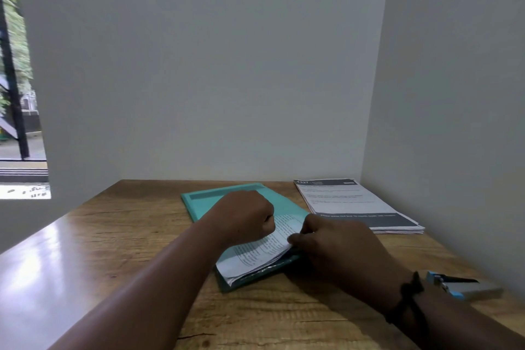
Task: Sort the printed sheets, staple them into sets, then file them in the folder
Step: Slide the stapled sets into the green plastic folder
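Both forearms fill my near view. Left hand (244, 216) fisted on a printed set (261, 250), right hand (335, 244) pinching its right edge, on the teal folder (204, 202). Judgement: square edges, slide flat inside. Remaining sheets (355, 204) lie beyond right hand; stapler (460, 287) beside right wrist.

We see both our forearms bare, no sleeves reaching them; our left hand (244, 214) wears nothing, while a black knotted cord bracelet (409, 297) circles the wrist behind our right hand (338, 247)
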### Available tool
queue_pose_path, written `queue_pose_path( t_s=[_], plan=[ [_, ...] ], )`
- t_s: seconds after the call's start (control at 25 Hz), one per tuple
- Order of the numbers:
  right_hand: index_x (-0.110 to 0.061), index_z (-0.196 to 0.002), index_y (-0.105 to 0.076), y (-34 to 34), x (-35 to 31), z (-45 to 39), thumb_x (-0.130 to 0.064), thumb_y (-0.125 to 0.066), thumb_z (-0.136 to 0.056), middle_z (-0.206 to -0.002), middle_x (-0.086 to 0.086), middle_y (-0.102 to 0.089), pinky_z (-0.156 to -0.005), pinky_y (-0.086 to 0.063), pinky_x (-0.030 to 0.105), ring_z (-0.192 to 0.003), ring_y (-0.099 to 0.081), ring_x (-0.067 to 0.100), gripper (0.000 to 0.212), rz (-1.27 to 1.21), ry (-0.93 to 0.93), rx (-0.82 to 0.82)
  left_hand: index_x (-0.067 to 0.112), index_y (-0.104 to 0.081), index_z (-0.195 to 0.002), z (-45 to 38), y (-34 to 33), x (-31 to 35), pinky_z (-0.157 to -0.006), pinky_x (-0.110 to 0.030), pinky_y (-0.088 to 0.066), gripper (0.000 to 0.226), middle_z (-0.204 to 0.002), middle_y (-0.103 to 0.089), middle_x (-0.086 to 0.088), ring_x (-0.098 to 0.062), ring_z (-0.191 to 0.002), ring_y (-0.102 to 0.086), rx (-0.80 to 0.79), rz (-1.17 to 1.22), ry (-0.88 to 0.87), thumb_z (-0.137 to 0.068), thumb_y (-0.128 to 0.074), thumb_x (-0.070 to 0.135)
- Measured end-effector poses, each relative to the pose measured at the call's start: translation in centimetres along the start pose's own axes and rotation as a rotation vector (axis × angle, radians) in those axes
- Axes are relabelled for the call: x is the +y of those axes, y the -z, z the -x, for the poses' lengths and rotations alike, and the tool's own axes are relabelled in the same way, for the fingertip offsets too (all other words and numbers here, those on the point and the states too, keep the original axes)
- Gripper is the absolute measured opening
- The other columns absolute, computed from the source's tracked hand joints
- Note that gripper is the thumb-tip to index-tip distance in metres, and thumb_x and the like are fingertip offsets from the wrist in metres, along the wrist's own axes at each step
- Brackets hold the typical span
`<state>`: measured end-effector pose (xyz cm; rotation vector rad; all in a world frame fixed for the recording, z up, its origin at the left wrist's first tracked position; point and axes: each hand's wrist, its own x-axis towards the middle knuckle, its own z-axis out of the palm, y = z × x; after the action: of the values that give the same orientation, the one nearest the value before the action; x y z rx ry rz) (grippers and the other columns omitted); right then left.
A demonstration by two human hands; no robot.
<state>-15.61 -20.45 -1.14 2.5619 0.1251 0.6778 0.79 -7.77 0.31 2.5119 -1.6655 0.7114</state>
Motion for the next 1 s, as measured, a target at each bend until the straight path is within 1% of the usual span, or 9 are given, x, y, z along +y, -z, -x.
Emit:
queue_pose_path(
  t_s=[0.12, 0.24, 0.36, 0.56, 0.64, 0.72, 0.8, 0.88, 1.0],
  plan=[
    [-0.036, -0.109, -0.068, -0.9, 0.7, -2.0, -0.039, -0.058, -0.083, -0.094, -0.005, -0.063, -0.052, -0.034, 0.026, -0.071, -0.066, 0.021, 0.028, -0.048, 0.019, -0.034, 0.012, -0.059, -0.070, 0.1, 0.2, 0.0, -0.061, -0.033, -0.045, 0.026, -0.067, -0.057, -0.002, -0.019, -0.063, -0.054, 0.010, -0.015, 0.001, -0.088, -0.045, 0.025],
    [-0.047, -0.126, -0.055, -1.3, 1.8, -4.0, -0.038, -0.054, -0.093, -0.112, -0.004, -0.061, -0.072, -0.044, 0.029, -0.099, -0.061, 0.022, 0.035, -0.175, -0.033, -0.238, 0.011, -0.058, -0.070, 0.1, 0.1, -0.1, -0.060, -0.033, -0.043, 0.026, -0.067, -0.055, -0.004, -0.019, -0.062, -0.048, 0.017, -0.015, 0.005, -0.088, -0.045, 0.024],
    [-0.048, -0.116, -0.063, -1.6, 2.2, -5.1, -0.040, -0.062, -0.087, -0.108, -0.005, -0.068, -0.079, -0.046, 0.026, -0.099, -0.062, 0.016, 0.030, -0.274, -0.160, -0.288, 0.011, -0.060, -0.072, 0.0, -0.1, 0.0, -0.060, -0.032, -0.043, 0.026, -0.069, -0.057, -0.005, -0.017, -0.062, -0.047, 0.006, -0.010, 0.001, -0.088, -0.045, 0.024],
    [-0.034, -0.092, -0.072, -2.6, 2.1, -5.3, -0.047, -0.071, -0.076, -0.092, -0.011, -0.070, -0.071, -0.046, 0.026, -0.083, -0.060, 0.008, 0.021, -0.449, -0.292, -0.279, 0.010, -0.061, -0.075, -0.2, -0.7, 0.0, -0.058, -0.030, -0.037, 0.027, -0.064, -0.049, -0.001, -0.020, -0.063, -0.049, -0.036, -0.044, 0.034, -0.089, -0.045, 0.026],
    [-0.027, -0.076, -0.072, -2.6, 2.9, -5.2, -0.054, -0.074, -0.070, -0.077, -0.009, -0.068, -0.064, -0.044, 0.026, -0.071, -0.057, 0.005, 0.029, -0.649, -0.379, -0.278, 0.014, -0.067, -0.084, -0.2, -1.0, 0.2, -0.063, -0.031, -0.045, 0.028, -0.076, -0.063, 0.000, -0.020, -0.072, -0.058, -0.037, -0.004, 0.080, -0.089, -0.046, 0.032],
    [-0.016, -0.065, -0.068, -2.9, 6.1, -5.1, -0.057, -0.070, -0.075, -0.066, -0.002, -0.065, -0.060, -0.042, 0.029, -0.065, -0.057, 0.012, 0.042, -0.722, -0.563, -0.171, 0.020, -0.069, -0.095, -0.1, -1.2, 0.5, -0.073, -0.032, -0.051, 0.030, -0.092, -0.068, 0.003, -0.017, -0.085, -0.062, -0.090, 0.046, 0.125, -0.091, -0.048, 0.042],
    [-0.013, -0.071, -0.067, -4.4, 11.6, -4.2, -0.050, -0.065, -0.083, -0.077, 0.006, -0.068, -0.062, -0.042, 0.029, -0.079, -0.062, 0.024, 0.039, -0.617, -0.830, -0.113, 0.024, -0.063, -0.099, -0.2, -1.4, 0.7, -0.076, -0.031, -0.049, 0.035, -0.100, -0.065, 0.005, -0.014, -0.090, -0.059, -0.176, 0.059, 0.148, -0.092, -0.048, 0.055],
    [-0.008, -0.092, -0.068, -6.2, 16.7, -2.6, -0.035, -0.064, -0.085, -0.105, 0.015, -0.068, -0.072, -0.043, 0.029, -0.098, -0.062, 0.031, 0.029, -0.513, -1.089, -0.179, 0.025, -0.058, -0.100, -0.3, -1.7, 0.9, -0.075, -0.031, -0.046, 0.048, -0.102, -0.062, 0.006, -0.014, -0.092, -0.057, -0.233, 0.066, 0.177, -0.088, -0.042, 0.069],
    [-0.002, -0.124, -0.057, -9.4, 19.5, -0.3, -0.029, -0.058, -0.091, -0.134, 0.016, -0.054, -0.091, -0.042, 0.027, -0.121, -0.053, 0.028, 0.043, -0.389, -1.182, -0.527, 0.027, -0.055, -0.110, -0.1, -2.1, 1.0, -0.077, -0.033, -0.044, 0.073, -0.108, -0.056, 0.006, -0.015, -0.095, -0.053, -0.272, 0.084, 0.229, -0.075, -0.035, 0.087]
  ],
)
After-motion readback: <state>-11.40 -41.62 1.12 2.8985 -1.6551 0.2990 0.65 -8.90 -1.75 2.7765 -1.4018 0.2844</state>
